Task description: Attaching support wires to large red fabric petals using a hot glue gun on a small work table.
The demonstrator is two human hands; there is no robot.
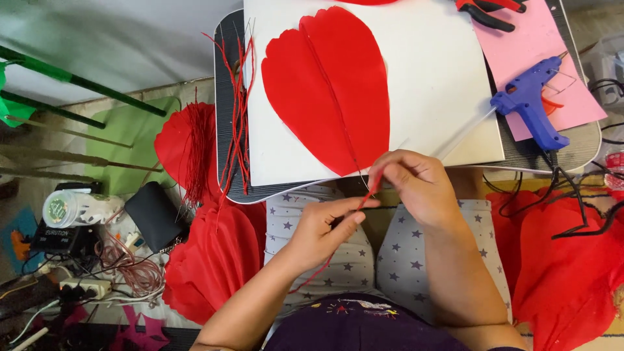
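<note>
A large red petal-shaped sheet [328, 88] lies on a white board [435, 71] across a small dark lap table [224, 97]. A thin red wire runs down its middle and off the near edge. My right hand [416, 185] pinches that wire just below the petal's tip. My left hand [322, 227] grips the lower part of the same red wire [365, 198], which trails down over my lap. Both hands sit close together at the table's near edge.
A bundle of loose red wires [239, 110] lies on the table's left side. A blue glue gun [530, 104] rests on a pink sheet [543, 45], with red-handled pliers [487, 12] beyond. Red petals pile on the floor at left [208, 253] and right [565, 260]. Green sticks [71, 81] lean at left.
</note>
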